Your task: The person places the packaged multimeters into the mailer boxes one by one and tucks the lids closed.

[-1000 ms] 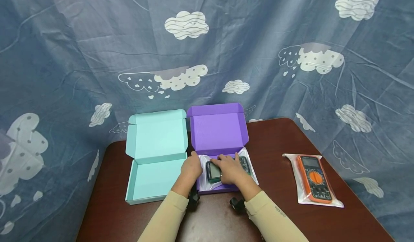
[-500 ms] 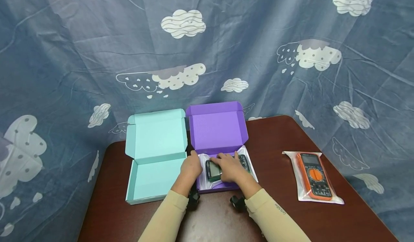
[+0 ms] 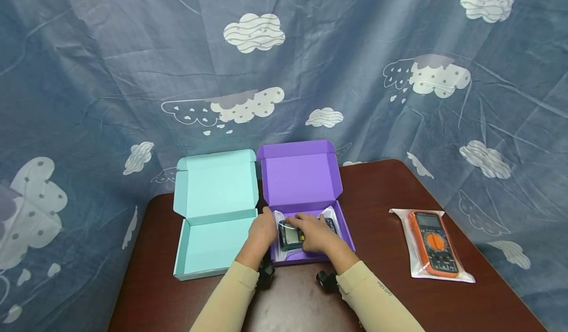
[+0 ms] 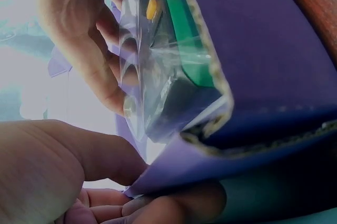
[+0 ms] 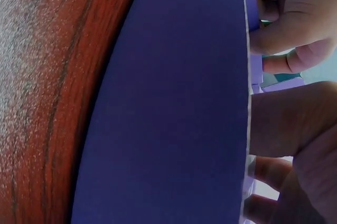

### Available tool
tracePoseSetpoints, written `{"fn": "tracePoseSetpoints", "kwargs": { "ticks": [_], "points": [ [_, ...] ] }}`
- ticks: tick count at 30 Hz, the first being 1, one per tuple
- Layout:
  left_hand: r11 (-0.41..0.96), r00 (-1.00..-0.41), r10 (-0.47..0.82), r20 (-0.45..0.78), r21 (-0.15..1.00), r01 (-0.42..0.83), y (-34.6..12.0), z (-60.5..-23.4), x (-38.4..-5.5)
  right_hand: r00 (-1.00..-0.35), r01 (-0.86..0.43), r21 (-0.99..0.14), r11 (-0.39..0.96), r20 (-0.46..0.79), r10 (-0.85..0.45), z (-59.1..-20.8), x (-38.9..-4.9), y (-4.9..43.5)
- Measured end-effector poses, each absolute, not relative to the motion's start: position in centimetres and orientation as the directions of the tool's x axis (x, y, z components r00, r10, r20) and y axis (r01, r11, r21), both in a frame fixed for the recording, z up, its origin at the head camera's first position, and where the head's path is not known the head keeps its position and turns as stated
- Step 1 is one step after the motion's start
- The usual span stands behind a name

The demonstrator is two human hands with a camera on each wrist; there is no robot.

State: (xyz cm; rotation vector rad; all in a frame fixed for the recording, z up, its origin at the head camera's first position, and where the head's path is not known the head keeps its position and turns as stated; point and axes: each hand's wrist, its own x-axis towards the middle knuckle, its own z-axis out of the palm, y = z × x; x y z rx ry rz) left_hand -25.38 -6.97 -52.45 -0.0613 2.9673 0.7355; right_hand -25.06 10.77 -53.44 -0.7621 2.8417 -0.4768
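Near the middle of the table, a purple box point(image 3: 301, 179) stands with its lid folded back. A green-and-black multimeter point(image 3: 290, 234) in a clear plastic bag point(image 4: 138, 77) lies in its tray. My right hand point(image 3: 315, 233) reaches over the meter from above and grips it with bent fingers, hiding its middle. In the right wrist view its thumb point(image 5: 279, 124) dips behind the near wall. My left hand point(image 3: 263, 228) pinches the box's left wall; in the left wrist view the thumb point(image 4: 105, 153) is inside and the fingers outside.
A mint-green box point(image 3: 217, 243) with its lid raised stands left of the purple one. An orange multimeter point(image 3: 434, 243) in a clear bag lies at the right of the brown table point(image 3: 377, 292). A blue cloud-print curtain point(image 3: 186, 51) hangs behind.
The bagged green multimeter has shifted left and lower into the purple box, and its bag's right edge now lies inside the right wall. My left hand stays at the left wall.
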Motion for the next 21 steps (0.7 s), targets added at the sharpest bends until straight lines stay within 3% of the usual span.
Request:
{"fn": "tracePoseSetpoints", "kwargs": {
  "ticks": [13, 21],
  "points": [
    [0.884, -0.996, -0.026, -0.089, 0.463, -0.065, -6.92, -52.38, -25.27, -0.852, -0.467, -0.344, 0.815, -0.073, -0.519, -53.53, -25.08, 10.95],
    [0.889, -0.999, -0.017, -0.040, 0.457, -0.034, -6.62, -52.09, -24.76, -0.859, -0.462, -0.257, 0.849, -0.106, -0.500, -53.18, -24.63, 11.16]
  ]
}}
